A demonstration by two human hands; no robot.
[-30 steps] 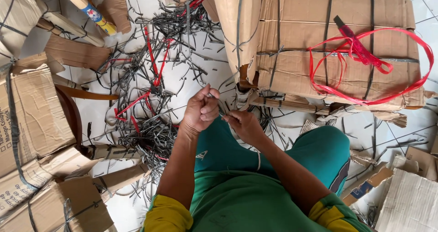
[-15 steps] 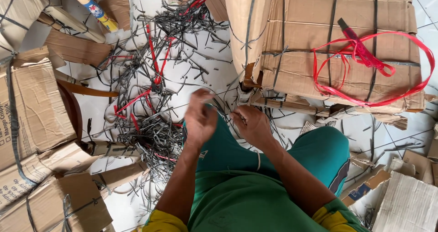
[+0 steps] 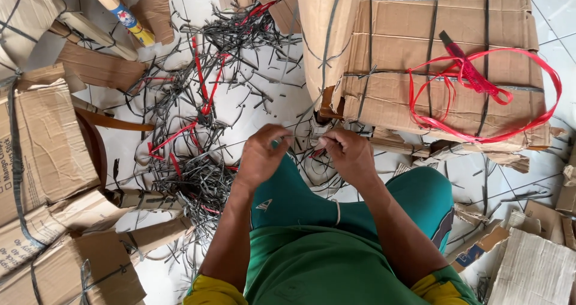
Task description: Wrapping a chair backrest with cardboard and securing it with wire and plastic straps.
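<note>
Both hands (image 3: 262, 155) (image 3: 348, 152) pinch seemingly one grey strap (image 3: 303, 138).

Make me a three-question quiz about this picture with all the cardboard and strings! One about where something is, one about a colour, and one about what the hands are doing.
1. Where does the red strap loop lie?
A. on the tied cardboard bundle
B. on the person's knee
C. under the brown boxes at the left

2. What colour are most of the cut strap pieces heaped on the floor?
A. yellow
B. dark grey
C. white

3. What are the two hands doing?
A. resting flat on the floor
B. pinching a thin strap between them
C. lifting a box

Answers: 1 A, the loop rests on top of the cardboard bundle. 2 B, the heap is mostly dark grey with a few red bits. 3 B, the left hand and right hand each close their fingers on a thin strap held between them.
</note>
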